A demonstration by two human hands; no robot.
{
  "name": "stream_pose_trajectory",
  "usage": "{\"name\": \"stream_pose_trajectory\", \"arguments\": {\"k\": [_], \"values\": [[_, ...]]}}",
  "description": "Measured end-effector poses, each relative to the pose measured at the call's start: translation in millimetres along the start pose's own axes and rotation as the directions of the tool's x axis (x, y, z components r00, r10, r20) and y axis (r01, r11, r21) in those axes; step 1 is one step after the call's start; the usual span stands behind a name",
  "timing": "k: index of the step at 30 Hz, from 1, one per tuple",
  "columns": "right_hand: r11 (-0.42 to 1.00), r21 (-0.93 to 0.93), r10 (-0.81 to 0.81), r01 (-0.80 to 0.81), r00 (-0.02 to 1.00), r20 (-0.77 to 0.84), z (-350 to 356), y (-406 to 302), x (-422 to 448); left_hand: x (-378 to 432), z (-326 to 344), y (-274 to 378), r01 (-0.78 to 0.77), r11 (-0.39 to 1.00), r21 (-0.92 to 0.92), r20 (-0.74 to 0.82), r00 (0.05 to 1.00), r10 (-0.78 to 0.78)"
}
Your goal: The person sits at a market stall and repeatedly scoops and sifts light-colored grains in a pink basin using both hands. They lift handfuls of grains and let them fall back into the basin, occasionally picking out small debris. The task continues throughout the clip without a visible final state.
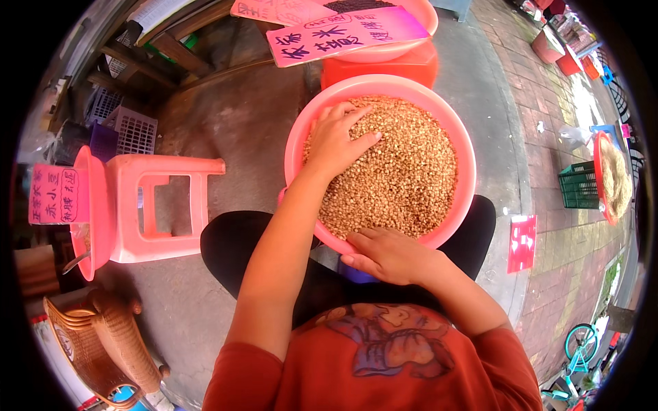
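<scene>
A round pink plastic basin, filled with small golden-brown grains or seeds, stands before me between my knees. My left hand lies on the grains at the basin's upper left, fingers spread, thumb pointing right. At the near rim is my right hand; its fingertips touch the grains inside while the thumb rests outside over the rim. I see nothing gripped in either hand, though the right fingertips are partly hidden.
Beyond the basin, a red stool bears another pink basin with a handwritten pink sign. A pink plastic stool with a tilted-looking basin stands left, near a wicker chair. At right is a green crate.
</scene>
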State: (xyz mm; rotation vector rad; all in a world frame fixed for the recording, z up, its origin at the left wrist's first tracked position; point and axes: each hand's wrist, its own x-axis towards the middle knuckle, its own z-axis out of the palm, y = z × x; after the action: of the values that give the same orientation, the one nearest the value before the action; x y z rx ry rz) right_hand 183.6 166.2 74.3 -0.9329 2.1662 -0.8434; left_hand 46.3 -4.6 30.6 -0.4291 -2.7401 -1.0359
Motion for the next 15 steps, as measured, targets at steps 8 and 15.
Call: {"name": "stream_pose_trajectory", "arguments": {"k": [8, 15], "values": [[0.997, 0.061, 0.056, -0.054, 0.998, -0.041, -4, 3, 18, 1, -5, 0, 0.093, 0.974, -0.205, 0.029, 0.996, -0.089], [0.997, 0.059, 0.067, -0.056, 0.976, -0.208, -35, -1, 24, 4, -3, -9, 0.099, 0.917, -0.387, 0.006, 0.994, -0.105]]}}
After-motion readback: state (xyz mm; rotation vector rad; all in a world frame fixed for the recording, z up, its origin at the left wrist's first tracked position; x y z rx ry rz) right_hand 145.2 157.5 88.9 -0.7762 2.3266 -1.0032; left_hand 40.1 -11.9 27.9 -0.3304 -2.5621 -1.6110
